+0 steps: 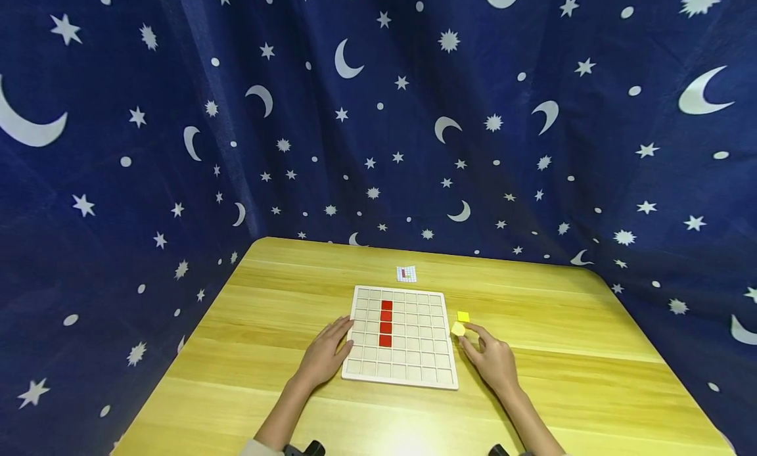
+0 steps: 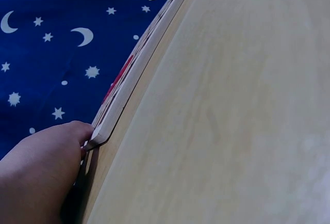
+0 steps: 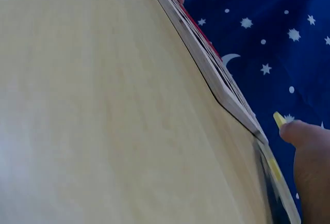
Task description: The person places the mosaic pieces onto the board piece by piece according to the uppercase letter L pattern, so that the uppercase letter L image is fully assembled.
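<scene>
A white square board (image 1: pixel 414 361) with a grid of shallow cells lies on the table. Several red square tiles (image 1: pixel 386 327) form a column in its left half. My left hand (image 1: pixel 322 354) rests at the board's left edge, fingers stretched forward and the thumb touching the rim. Between thumb and fingers, my right hand (image 1: pixel 495 363) pinches a yellow tile (image 1: pixel 458 329), tilted and raised just off the board's right edge. Behind it, a second yellow tile (image 1: pixel 463 316) lies on the table. The right wrist view also shows the pinched yellow tile (image 3: pixel 279 119) above board level.
A small printed card (image 1: pixel 407 274) with a grid and a red bar lies beyond the board's far edge. The wooden table (image 1: pixel 266 298) has rounded far corners. A dark blue curtain (image 1: pixel 414 114) with moons and stars hangs behind it and along the sides.
</scene>
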`<state>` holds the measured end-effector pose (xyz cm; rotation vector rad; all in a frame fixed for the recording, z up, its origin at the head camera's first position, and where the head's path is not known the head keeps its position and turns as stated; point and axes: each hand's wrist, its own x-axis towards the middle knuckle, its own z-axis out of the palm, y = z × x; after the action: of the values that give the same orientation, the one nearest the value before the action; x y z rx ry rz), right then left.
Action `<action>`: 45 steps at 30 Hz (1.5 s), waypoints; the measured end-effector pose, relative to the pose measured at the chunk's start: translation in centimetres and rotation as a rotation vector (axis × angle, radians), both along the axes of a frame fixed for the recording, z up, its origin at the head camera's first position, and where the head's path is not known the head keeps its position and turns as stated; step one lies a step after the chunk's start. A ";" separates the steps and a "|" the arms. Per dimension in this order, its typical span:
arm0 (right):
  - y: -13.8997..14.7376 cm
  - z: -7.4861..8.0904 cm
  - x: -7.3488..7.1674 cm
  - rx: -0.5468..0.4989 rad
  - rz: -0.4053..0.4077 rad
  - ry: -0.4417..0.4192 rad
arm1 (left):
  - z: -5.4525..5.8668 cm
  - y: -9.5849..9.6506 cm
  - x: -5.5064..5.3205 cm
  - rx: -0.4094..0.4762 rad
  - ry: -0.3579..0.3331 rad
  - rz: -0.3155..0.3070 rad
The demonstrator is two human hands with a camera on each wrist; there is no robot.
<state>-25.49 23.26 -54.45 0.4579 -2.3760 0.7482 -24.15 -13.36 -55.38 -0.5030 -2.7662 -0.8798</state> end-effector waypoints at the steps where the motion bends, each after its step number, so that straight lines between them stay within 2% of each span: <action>1: -0.3 0.0 0.0 0.000 0.023 0.019 | 0.0 0.0 0.0 0.001 0.000 0.000; 7: -2.0 0.2 0.1 0.017 0.128 0.055 | 0.0 -0.1 -0.1 0.010 -0.001 -0.004; 14: -4.1 0.4 0.3 0.086 0.186 0.055 | 0.1 -0.1 -0.1 0.015 0.008 -0.003; 32: -8.4 1.3 0.1 0.097 0.254 -0.005 | 0.0 -0.1 0.0 0.004 0.016 0.001; 45: -9.4 1.1 0.1 0.147 0.258 -0.047 | 0.1 0.0 0.0 0.004 0.021 -0.001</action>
<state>-25.42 13.84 -53.31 0.8293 -2.4539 0.7046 -24.10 -13.36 -55.26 -0.5094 -2.7445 -0.8750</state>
